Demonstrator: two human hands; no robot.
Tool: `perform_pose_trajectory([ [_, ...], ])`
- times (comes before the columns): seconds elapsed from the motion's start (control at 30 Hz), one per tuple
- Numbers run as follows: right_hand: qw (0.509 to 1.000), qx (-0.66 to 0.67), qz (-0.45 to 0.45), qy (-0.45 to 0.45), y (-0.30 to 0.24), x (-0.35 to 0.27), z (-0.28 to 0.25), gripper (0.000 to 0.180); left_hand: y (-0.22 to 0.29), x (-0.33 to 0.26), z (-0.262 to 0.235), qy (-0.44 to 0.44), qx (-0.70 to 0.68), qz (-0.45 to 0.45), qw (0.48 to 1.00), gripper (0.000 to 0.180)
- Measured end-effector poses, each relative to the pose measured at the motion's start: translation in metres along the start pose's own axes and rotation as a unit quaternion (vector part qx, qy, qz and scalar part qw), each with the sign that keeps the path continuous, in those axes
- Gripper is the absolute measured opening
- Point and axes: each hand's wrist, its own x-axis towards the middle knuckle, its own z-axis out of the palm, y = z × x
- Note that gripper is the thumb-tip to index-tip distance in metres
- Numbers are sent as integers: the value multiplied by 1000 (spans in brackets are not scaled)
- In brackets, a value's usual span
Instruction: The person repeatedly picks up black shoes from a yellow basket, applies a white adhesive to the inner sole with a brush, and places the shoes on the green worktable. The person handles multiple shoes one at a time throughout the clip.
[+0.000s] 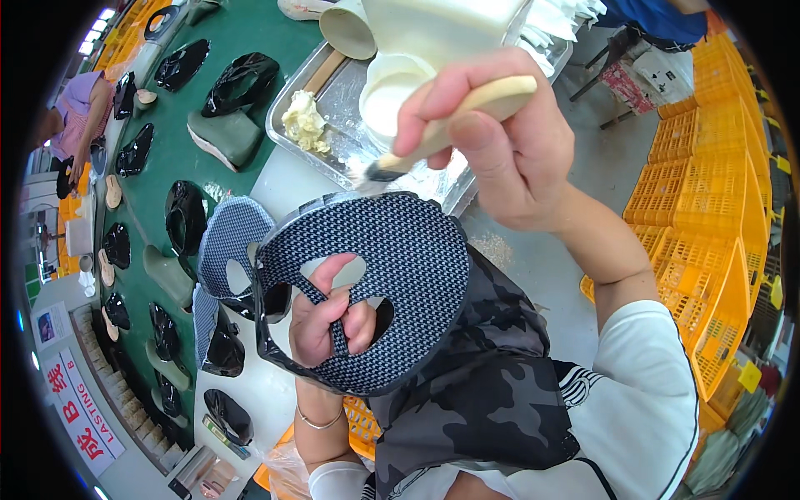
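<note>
My left hand (321,329) is closed around the crossed straps of a shoe upper (417,250), its fingers showing through the openings. The upper is black-and-grey woven fabric with a shiny black edge. In my right hand (508,133) is a paintbrush (500,94) with a pale wooden handle, pinched between thumb and fingers. Its bristles point down at the upper's far edge; whether they touch it I cannot tell. Just beyond sits a cup of white paste (390,93) on a metal tray (283,104). A cream-coloured lump (305,122) lies on that tray.
More woven uppers (229,225) lie on the white table to the left. A green conveyor belt (250,25) carries black uppers (185,218) and green shoe lasts (223,137). Yellow crates (700,200) are stacked at right. Another person (83,117) stands beyond the belt.
</note>
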Motion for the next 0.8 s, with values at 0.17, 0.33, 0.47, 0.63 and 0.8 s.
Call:
perform_pose_trajectory([
  [0.17, 1000, -1, 16, -20, 11, -1, 3, 20, -1, -2, 1, 0, 24, 35, 999, 45],
  [0.33, 992, 16, 103, 72, 11, -32, -8, 12, -10, -1, -6, 10, 26, 108, 994, 44],
  [0.47, 988, 9, 129, 84, 5, -49, -18, 17, -17, 2, -3, 69, 43, 138, 987, 45],
  [0.63, 990, 20, 76, 115, 1, -32, -24, 17, -22, 1, 5, 117, 16, 133, 984, 46],
  [0.8, 993, 40, 48, 96, 5, 0, -17, 19, -19, 0, 13, 51, 90, 109, 989, 46],
])
